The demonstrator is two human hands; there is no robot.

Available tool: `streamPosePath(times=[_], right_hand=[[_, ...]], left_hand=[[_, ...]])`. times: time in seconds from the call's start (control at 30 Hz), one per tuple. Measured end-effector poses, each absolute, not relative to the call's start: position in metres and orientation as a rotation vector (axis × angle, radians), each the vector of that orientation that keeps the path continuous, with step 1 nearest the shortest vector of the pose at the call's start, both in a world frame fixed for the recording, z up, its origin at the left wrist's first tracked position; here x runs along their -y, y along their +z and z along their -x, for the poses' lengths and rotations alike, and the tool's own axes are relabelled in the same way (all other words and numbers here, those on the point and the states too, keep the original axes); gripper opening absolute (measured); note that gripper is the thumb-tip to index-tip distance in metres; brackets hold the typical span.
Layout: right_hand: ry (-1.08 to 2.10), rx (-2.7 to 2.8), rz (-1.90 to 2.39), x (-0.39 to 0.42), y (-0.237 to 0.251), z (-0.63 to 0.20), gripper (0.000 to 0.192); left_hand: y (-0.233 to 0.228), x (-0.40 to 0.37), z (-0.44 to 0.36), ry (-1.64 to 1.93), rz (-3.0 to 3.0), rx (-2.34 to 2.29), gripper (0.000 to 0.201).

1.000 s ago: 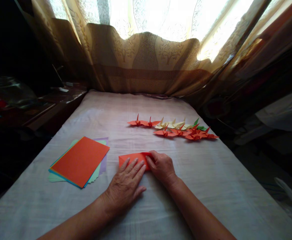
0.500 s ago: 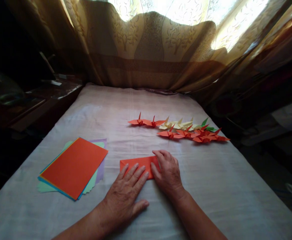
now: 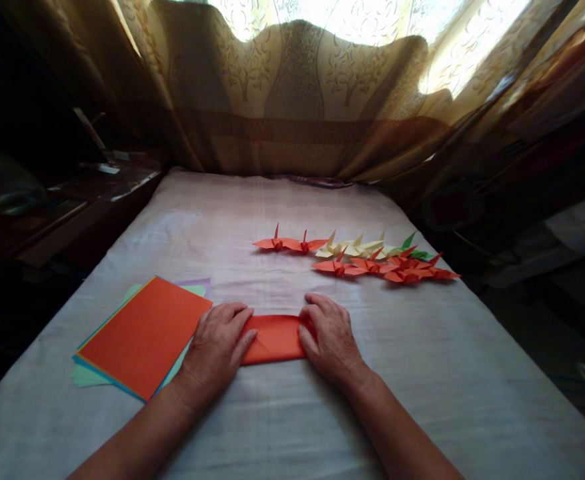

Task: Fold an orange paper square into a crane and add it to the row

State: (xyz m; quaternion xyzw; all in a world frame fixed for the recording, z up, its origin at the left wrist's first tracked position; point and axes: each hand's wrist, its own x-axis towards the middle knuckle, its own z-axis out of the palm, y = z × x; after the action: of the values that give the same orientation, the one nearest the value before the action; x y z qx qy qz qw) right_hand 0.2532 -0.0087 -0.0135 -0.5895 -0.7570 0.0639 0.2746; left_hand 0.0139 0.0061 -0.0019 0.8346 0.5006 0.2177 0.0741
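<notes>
Between my hands lies a folded orange sheet of paper point(image 3: 276, 339), a flat rectangle on the cloth with a diagonal crease at its left part. My left hand point(image 3: 221, 341) grips its left end, thumb on top and fingers along the far corner. At the right end, my right hand point(image 3: 329, 333) pinches the paper between thumb and curled fingers. Both ends of the sheet are partly hidden under the fingers. The far edge looks slightly raised and bowed.
To the left, a stack of coloured paper point(image 3: 147, 337) has an orange sheet on top, partly behind my left forearm. Several folded paper cranes point(image 3: 339, 268), orange, cream and green, stand beyond my right hand. A pale cloth point(image 3: 212, 220) covers the surface; a curtain point(image 3: 297, 87) hangs behind.
My left hand has gone from lying flat on the paper to gripping its left end. The right hand stays at the right end. The paper's far edge now looks bowed.
</notes>
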Motion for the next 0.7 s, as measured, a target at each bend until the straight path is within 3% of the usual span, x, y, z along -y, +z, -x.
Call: streamPosePath(times=[0.2, 0.7], right_hand=[[0.201, 1.964, 1.446, 0.0084, -0.015, -0.2549, 0.007], [0.278, 1.813, 1.456, 0.0053, -0.0193, -0.2605, 0.013]], left_hand=[[0.0022, -0.0063, -0.0144, 0.648, -2.439, -1.513, 0.017], [0.001, -0.0117, -0.0111, 0.692, -2.271, -1.541, 0.022]])
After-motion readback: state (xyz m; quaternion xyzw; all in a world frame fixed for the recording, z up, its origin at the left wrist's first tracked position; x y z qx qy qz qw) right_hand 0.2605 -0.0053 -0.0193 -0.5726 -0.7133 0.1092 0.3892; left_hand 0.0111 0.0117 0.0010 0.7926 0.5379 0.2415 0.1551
